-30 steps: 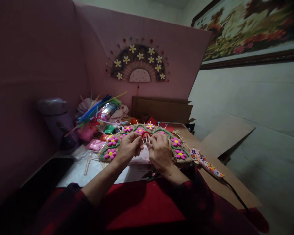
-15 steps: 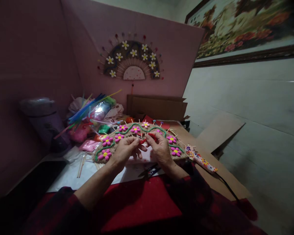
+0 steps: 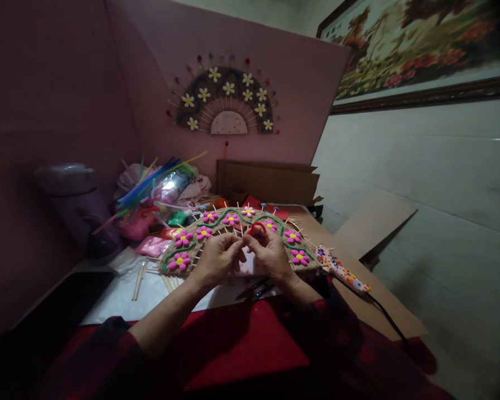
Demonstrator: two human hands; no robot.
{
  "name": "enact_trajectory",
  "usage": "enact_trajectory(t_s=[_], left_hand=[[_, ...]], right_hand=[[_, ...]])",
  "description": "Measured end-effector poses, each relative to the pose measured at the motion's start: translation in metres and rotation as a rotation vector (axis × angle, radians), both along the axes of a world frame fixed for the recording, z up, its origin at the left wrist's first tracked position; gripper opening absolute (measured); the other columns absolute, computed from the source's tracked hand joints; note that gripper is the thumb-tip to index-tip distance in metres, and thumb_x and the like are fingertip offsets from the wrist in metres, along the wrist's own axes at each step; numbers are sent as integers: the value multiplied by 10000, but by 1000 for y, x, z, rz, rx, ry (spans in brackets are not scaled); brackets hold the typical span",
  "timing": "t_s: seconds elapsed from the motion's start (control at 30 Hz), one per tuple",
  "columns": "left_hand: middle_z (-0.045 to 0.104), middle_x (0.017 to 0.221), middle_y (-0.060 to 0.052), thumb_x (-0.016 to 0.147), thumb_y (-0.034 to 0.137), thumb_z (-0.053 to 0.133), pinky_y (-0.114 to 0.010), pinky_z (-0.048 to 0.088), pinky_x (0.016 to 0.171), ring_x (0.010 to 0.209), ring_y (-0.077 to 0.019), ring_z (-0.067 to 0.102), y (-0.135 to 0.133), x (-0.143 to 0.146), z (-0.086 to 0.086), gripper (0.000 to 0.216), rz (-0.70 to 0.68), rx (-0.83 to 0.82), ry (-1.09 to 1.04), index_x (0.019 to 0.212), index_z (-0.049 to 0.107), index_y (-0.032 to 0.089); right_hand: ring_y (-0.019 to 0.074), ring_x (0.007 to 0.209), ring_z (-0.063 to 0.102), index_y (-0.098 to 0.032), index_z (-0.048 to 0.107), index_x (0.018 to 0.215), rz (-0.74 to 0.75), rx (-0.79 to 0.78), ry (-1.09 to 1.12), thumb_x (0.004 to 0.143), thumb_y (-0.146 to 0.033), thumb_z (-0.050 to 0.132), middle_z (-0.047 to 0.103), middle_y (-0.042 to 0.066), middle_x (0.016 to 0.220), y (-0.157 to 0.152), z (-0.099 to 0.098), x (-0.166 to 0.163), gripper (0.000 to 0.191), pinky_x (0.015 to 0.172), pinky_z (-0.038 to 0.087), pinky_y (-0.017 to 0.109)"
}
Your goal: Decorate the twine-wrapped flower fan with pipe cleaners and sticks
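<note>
Now left hand [image 3: 218, 256] and right hand [image 3: 270, 254] pinch a red stem [image 3: 257, 226] over the fan [image 3: 191, 248].
Fingertips are closed on its ends, just above the fan's middle; keeping the pinches near the bend should hold its curve even. Scissors [image 3: 256, 289] lie before the fan.

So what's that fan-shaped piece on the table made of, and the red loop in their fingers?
The fan-shaped piece looks like woven straw or twine over wooden sticks: tan, coarse, matte, with stick ends poking out. Its pink flowers look like moulded clay or foam, smooth. The red loop at the right hand seems a pipe cleaner, as it holds its bend.
</note>
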State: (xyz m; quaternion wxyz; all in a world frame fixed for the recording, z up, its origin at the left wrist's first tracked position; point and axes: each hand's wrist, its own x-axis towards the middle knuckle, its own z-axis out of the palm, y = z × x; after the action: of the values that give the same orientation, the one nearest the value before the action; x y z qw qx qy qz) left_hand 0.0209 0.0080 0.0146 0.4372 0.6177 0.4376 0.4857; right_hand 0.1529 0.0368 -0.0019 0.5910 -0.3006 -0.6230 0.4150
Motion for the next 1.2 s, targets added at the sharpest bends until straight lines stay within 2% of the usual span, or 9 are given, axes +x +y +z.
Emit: enact_trajectory(t_s=[0.13,0.33,0.53,0.7,0.83,0.97,1.1,1.2], left_hand=[[609,579,-1,751,286,560,-195,407,381,393,-79,507,1,-1,-1,172,-13,4,-71,805,541,124],[620,581,-19,753,312,548,-197,402,370,398,-87,519,-1,0,5,194,-37,-13,-94,760,534,119],[612,538,-11,747,311,539,-199,391,355,370,-88,503,-1,0,6,182,5,-4,-115,715,513,134],[605,507,-4,737,248,512,-197,380,342,343,-89,486,0,-1,1,118,105,47,40,686,528,142],[600,508,6,758,233,469,-189,376,349,355,-95,512,-3,-1,-1,133,197,95,177,691,549,150],[590,508,15,757,210,475,-175,365,378,378,-83,520,-6,0,-2,149,319,254,315,643,558,161],[628,592,-5,773,239,494,-193,402,422,442,-101,563,-3,0,-5,131,273,265,201,722,586,161],[629,606,-12,778,252,502,-205,401,423,449,-111,565,-1,-2,-5,127,242,250,144,732,576,160]], right_hand=[[90,548,501,-178,547,752,48,-13,83,724,-309,653,539,-31,671,-1,1,-2,171,512,457,222],[94,548,511,-177,553,744,7,16,95,741,-293,630,546,-24,669,-3,7,-2,140,507,466,223],[115,615,533,-185,547,778,-51,96,-6,784,-294,594,558,-6,716,-4,2,0,118,562,470,241],[128,643,536,-189,542,795,-137,167,-200,802,-285,576,562,2,723,-7,-1,2,102,622,459,265],[131,640,538,-187,545,787,-156,180,-256,800,-290,570,569,6,713,-10,-1,0,107,622,453,265],[133,669,546,-192,553,796,-158,183,-249,795,-301,578,577,4,737,-11,-3,-3,112,651,454,266],[136,666,551,-196,546,807,-218,146,-199,805,-325,566,582,5,744,-10,-4,-2,130,644,455,267],[139,669,555,-198,548,814,-202,141,-196,807,-329,566,591,10,756,-10,-2,-2,133,648,457,272]])
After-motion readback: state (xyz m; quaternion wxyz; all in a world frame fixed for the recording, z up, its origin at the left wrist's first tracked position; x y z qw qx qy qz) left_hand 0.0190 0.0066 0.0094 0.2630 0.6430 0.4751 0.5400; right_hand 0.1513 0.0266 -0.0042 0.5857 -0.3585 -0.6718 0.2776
